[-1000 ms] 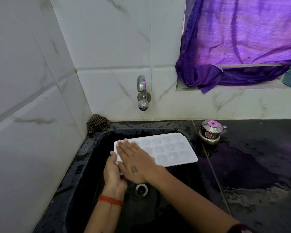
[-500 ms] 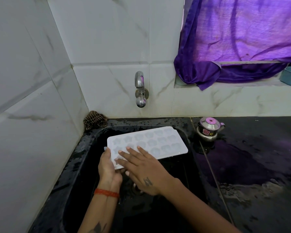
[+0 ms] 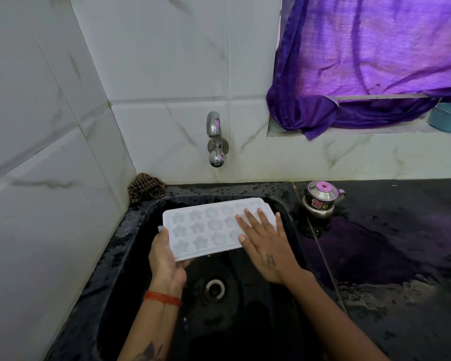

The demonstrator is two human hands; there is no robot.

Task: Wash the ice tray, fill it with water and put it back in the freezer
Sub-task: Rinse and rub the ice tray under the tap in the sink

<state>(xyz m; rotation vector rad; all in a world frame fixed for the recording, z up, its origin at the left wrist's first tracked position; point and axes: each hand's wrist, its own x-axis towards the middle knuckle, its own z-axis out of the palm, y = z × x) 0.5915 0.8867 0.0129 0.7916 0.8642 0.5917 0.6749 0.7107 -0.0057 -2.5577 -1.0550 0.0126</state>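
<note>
While the left hand [image 3: 167,259] grips the ice tray [image 3: 208,227] at its near-left corner above the sink [image 3: 130,246], the right hand [image 3: 264,243], flat and open-fingered, should rub every mould under the tap [image 3: 215,139].

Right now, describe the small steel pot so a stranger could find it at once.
Start at the black sink below the wall tap. Just right of the sink's rim, on the wet black counter, stands the small steel pot. It is the only shiny vessel there, with a pink knob on its lid and a red sticker on its side.
</note>
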